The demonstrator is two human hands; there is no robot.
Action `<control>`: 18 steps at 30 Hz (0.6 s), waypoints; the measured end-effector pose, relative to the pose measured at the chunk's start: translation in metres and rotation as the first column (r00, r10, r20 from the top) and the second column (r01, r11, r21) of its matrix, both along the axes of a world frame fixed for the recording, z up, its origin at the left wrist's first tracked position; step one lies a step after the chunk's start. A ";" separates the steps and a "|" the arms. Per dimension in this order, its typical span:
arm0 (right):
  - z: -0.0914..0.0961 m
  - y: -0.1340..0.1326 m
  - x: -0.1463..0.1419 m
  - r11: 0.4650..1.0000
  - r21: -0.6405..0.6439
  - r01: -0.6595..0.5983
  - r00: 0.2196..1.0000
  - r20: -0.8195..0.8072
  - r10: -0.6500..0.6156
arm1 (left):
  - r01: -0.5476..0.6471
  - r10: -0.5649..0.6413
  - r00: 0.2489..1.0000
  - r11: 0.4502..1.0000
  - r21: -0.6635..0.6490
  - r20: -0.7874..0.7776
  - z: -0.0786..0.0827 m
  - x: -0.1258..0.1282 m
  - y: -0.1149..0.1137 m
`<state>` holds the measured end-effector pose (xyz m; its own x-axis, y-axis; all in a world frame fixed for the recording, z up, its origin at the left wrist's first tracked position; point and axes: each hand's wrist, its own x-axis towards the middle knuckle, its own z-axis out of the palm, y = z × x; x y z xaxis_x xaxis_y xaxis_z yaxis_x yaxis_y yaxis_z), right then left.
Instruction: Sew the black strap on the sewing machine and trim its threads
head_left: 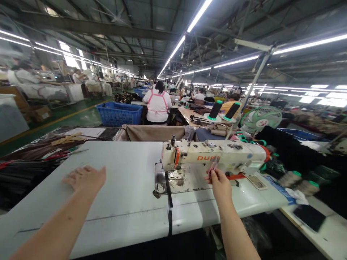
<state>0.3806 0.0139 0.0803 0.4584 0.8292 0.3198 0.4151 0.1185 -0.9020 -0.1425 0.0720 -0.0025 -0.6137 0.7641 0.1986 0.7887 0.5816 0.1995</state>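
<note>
My left hand point(86, 177) is over the left part of the pale sewing table point(130, 169), fingers stretched out and nothing in them. Whether it touches the surface I cannot tell. In front of the sewing machine's arm, my right hand point(220, 179) pinches small thread snips point(213, 165), pinkish and blurred, pointing up. The white and orange sewing machine point(200, 155) stands just beyond that hand. A narrow black strip point(169, 202) runs from near the machine's needle area across the table and over its front edge.
Dark material point(24, 173) is piled along the left side. Behind the table are a fabric-lined bin point(154, 133) and a blue basket point(119, 112). Black thread cones point(216, 110) stand above the machine, near a green fan point(261, 117). A co-worker point(157, 103) sits ahead.
</note>
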 end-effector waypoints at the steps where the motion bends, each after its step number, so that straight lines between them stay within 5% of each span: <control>1: 0.000 0.000 0.005 0.999 0.008 0.043 0.998 0.052 -0.044 | 0.037 -0.032 0.997 0.996 0.082 -0.065 0.001 0.000 -0.007; 3: 0.005 -0.004 0.010 0.985 0.073 0.154 0.971 0.174 -0.164 | 0.351 -0.312 0.924 0.921 0.168 -0.220 0.002 0.012 -0.021; 5: 0.018 -0.005 0.008 0.957 0.186 0.223 0.915 0.298 -0.271 | 0.657 -0.597 0.735 0.744 0.120 -0.320 0.001 0.032 -0.034; 6: 0.028 -0.004 0.006 0.947 0.239 0.217 0.885 0.360 -0.294 | 0.741 -0.672 0.651 0.665 0.099 -0.353 -0.001 0.042 -0.040; 8: 0.050 0.004 0.001 0.944 0.304 0.127 0.824 0.497 -0.271 | 0.804 -0.720 0.570 0.589 0.085 -0.395 -0.007 0.059 -0.050; 12: 0.089 0.038 -0.005 0.954 0.265 -0.139 0.653 0.749 -0.113 | 0.850 -0.795 0.509 0.524 0.049 -0.329 -0.028 0.075 -0.069; 18: 0.110 0.073 0.007 0.953 0.172 -0.249 0.470 0.882 -0.037 | 0.791 -0.754 0.611 0.593 0.152 -0.239 -0.060 0.068 -0.113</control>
